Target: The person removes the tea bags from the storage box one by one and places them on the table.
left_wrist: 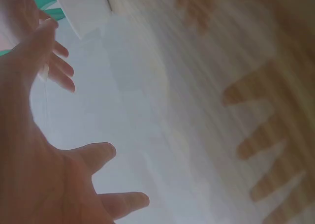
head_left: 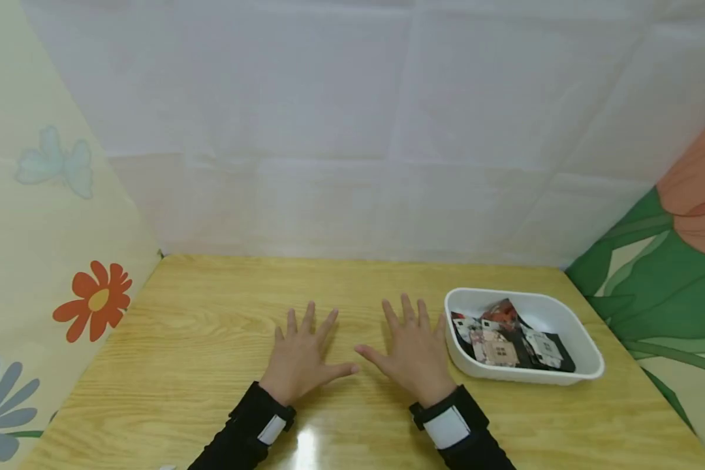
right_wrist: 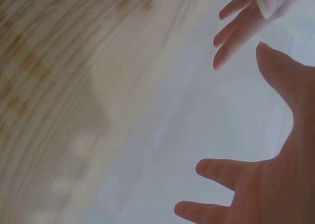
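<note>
Both hands are held palm down over the wooden table, fingers spread and thumbs pointing toward each other. The left hand [head_left: 298, 359] is left of the table's middle and holds nothing. To its right, the right hand [head_left: 416, 356] is likewise bare of any object, its fingers close beside the left end of a white plastic tub [head_left: 584, 356]. Inside the tub lie several small flat packets [head_left: 501, 353] with black, red and pale printing. In the left wrist view the left palm [left_wrist: 44, 179] faces the glossy tabletop, which mirrors the fingers; the right wrist view shows the right palm [right_wrist: 280, 189].
The wooden table [head_left: 200, 313] backs onto a hanging white sheet [head_left: 329, 130]. A wall covering with a red flower [head_left: 96, 300] borders the left side, and one with large green leaves [head_left: 670, 287] the right.
</note>
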{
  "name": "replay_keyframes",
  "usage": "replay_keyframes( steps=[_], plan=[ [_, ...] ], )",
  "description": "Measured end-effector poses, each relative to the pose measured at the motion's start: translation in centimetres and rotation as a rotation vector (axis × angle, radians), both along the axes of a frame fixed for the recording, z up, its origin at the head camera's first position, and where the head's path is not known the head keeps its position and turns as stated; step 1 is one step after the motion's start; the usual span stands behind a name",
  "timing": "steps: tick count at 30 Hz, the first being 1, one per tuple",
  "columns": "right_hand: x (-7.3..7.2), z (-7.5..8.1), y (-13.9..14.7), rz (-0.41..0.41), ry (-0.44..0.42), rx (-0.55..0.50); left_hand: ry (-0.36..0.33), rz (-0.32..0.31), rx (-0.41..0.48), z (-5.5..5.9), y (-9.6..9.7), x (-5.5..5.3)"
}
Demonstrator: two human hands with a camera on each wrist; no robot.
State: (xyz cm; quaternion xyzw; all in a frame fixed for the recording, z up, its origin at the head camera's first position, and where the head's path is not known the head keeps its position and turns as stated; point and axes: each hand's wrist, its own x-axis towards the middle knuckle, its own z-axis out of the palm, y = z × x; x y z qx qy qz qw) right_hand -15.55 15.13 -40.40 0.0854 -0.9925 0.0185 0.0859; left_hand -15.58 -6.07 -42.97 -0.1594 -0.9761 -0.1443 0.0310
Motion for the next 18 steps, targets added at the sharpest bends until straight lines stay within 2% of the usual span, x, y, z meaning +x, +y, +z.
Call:
replay_keyframes(
  steps=[6,10,18],
  plan=[
    [0.0,0.3,0.7,-0.011,0.000,-0.009,0.012,-0.008,0.000,0.0,0.5,-0.1],
    [0.2,0.3,1.6,-0.008,0.006,-0.049,-0.004,-0.018,0.019,-0.2,1.2,-0.1],
    [0.8,0.5,3.1,-0.026,0.028,-0.074,-0.005,-0.047,0.026,-0.4,2.3,0.5]
  ],
)
